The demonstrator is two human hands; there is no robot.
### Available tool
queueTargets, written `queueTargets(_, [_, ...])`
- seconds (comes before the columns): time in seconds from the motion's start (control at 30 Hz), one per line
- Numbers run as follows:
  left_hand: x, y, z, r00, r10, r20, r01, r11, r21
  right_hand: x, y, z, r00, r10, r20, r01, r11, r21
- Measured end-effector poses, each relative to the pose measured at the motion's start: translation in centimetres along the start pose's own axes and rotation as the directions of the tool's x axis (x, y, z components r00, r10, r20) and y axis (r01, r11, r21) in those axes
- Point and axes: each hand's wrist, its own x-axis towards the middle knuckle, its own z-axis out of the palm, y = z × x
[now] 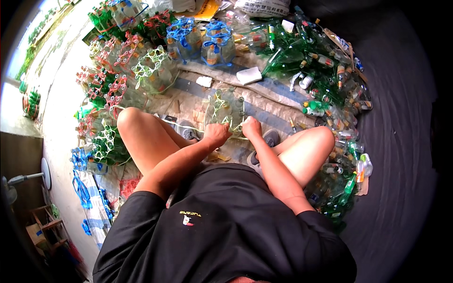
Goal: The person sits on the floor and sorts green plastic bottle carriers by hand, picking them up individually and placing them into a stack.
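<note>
A bundle of clear glass bottles (225, 106) stands upright on the ground between my feet. Pale yellow-green plastic strapping (221, 104) is laced around and between the bottle necks. At the near left side of the bundle, my left hand (217, 135) is closed on the strapping, and a loose length trails away to the left past my knee. My right hand (252, 128) makes a fist around the strapping at the near right side. My fingers and the strapping hide part of the nearest bottles.
Bottle bundles tied with blue (216, 44), red (132, 49) and green strapping (152, 69) line the far and left sides. Loose bottles (290, 53) heap along the right. White pieces (249, 75) lie on the striped woven sheet (191, 85). Blue strapping (81, 191) lies at left.
</note>
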Motion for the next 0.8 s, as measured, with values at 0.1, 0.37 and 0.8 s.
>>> queueTargets(0.1, [-0.5, 0.0, 0.3, 0.992, -0.118, -0.037, 0.114, 0.989, -0.094, 0.5, 1.1, 1.0, 0.995, 0.059, 0.083, -0.073, 0.981, 0.179])
queueTargets(0.37, [-0.5, -1.6, 3.0, 0.934, -0.348, -0.076, 0.295, 0.874, -0.386, 0.2, 0.7, 2.3, 0.914, 0.092, 0.395, -0.297, 0.816, 0.497])
queueTargets(0.8, [2.9, -8.7, -0.6, 0.936, -0.117, -0.331, 0.103, 0.993, -0.057, -3.4, -4.6, 7.4, 0.946, 0.123, 0.299, -0.295, 0.705, 0.645])
